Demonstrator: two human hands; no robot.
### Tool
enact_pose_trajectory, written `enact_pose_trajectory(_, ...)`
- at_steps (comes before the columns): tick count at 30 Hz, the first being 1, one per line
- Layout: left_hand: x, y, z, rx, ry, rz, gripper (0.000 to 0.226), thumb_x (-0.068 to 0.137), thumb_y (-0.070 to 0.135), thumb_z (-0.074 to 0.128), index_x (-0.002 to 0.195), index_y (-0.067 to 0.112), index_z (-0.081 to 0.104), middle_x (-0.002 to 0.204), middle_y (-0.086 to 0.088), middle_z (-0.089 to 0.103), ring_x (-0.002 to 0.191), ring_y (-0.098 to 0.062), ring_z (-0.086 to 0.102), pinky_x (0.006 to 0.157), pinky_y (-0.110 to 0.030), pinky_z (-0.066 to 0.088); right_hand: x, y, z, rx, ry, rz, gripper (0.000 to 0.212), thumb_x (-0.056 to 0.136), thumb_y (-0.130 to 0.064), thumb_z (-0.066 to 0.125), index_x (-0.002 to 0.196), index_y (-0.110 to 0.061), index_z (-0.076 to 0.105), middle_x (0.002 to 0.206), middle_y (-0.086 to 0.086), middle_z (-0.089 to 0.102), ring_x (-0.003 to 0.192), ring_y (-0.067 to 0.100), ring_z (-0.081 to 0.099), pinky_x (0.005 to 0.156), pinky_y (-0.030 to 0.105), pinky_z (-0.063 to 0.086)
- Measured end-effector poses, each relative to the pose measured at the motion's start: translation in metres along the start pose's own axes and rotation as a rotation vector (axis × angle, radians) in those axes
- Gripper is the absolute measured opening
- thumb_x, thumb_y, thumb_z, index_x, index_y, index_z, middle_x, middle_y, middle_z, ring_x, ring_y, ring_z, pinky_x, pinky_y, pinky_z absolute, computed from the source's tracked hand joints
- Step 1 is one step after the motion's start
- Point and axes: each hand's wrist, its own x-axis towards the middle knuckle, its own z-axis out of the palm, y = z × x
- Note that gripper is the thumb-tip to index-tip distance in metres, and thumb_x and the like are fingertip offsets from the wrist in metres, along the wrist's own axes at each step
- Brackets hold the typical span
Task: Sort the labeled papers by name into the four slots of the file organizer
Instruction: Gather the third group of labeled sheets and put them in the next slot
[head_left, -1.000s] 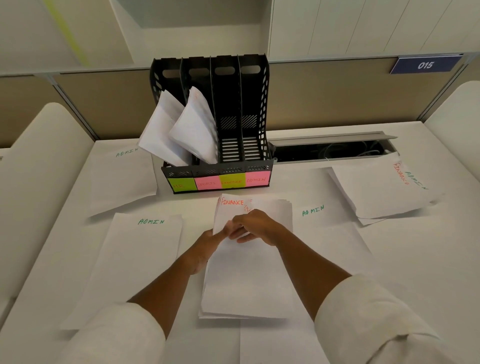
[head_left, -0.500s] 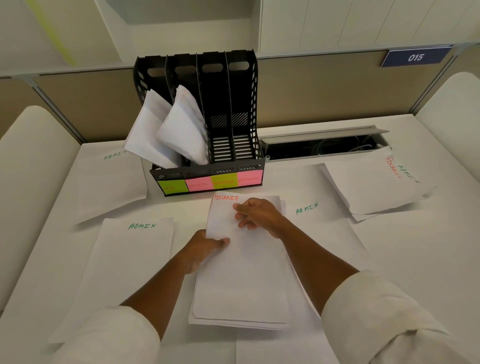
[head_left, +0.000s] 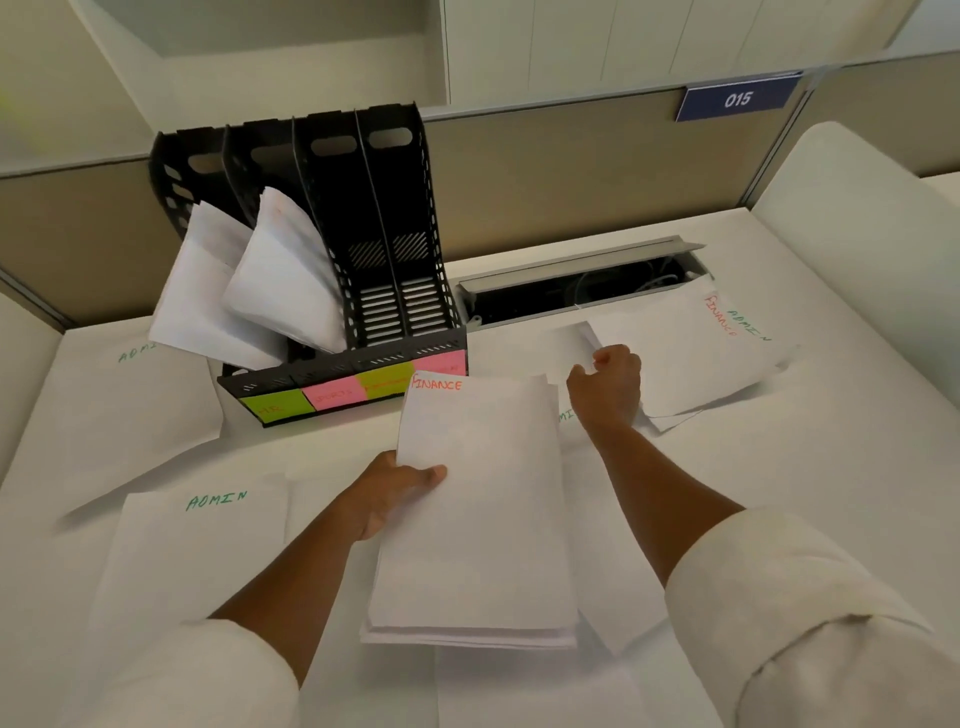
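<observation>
My left hand grips the left edge of a stack of white sheets headed FINANCE, lifted a little off the desk. My right hand is curled at the left corner of a loose pile marked FINANCE and ADMIN; whether it pinches a sheet is unclear. The black four-slot file organizer stands at the back left, with coloured labels along its front. Its two left slots hold leaning papers; the two right slots look empty.
Single ADMIN sheets lie at the near left and far left, another partly under my right wrist. An open cable trough runs behind the right pile. A partition with a blue 015 plate closes the back.
My right hand left the FINANCE stack and moved right to the loose pile. My left hand now holds the stack alone, raised toward the organizer. The camera moved closer.
</observation>
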Motion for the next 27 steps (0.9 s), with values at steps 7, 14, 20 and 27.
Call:
enact_pose_trajectory(7, 0.016, 0.008, 0.022, 0.087, -0.022, -0.026, 0.035, 0.074, 0.026, 0.083, 0.102, 0.018, 0.063, 0.102, -0.006, 0.073, 0.095, -0.026, 0.069, 0.085, -0.040, 0.055, 0.020, 0.028, -0.010, -0.164, 0.048, 0.127, 0.053, 0.085, -0.012, 0.063, 0.134, -0.012, 0.043, 0.136, 0.006, 0.041, 0.102, 0.033, 0.063, 0.082, 0.037, 0.050)
enact_pose_trajectory(14, 0.025, 0.008, 0.028, 0.190, -0.012, -0.075, 0.051, 0.075, 0.030, 0.082, 0.116, 0.012, 0.058, 0.111, -0.010, 0.068, 0.102, -0.029, 0.065, 0.096, -0.047, 0.051, 0.029, 0.046, -0.007, -0.288, 0.024, 0.192, 0.045, 0.088, -0.015, 0.056, 0.132, -0.012, 0.053, 0.133, 0.007, 0.054, 0.116, 0.029, 0.058, 0.092, 0.039, 0.046)
enact_pose_trajectory(20, 0.029, 0.007, 0.028, 0.213, -0.004, -0.076, 0.035, 0.076, 0.030, 0.081, 0.101, 0.018, 0.060, 0.103, -0.005, 0.069, 0.094, -0.022, 0.066, 0.082, -0.035, 0.053, 0.031, 0.047, -0.004, -0.335, 0.054, 0.231, 0.030, 0.082, -0.009, 0.051, 0.108, -0.010, 0.067, 0.106, 0.010, 0.069, 0.096, 0.032, 0.066, 0.080, 0.034, 0.050)
enact_pose_trajectory(27, 0.027, 0.003, 0.027, 0.238, 0.022, -0.086, 0.048, 0.076, 0.032, 0.080, 0.114, 0.015, 0.058, 0.109, -0.006, 0.067, 0.101, -0.025, 0.063, 0.092, -0.039, 0.051, 0.018, 0.037, -0.001, -0.127, 0.168, 0.075, 0.013, 0.090, -0.019, 0.041, 0.100, -0.017, 0.048, 0.081, 0.003, 0.060, 0.082, 0.031, 0.064, 0.071, 0.035, 0.046)
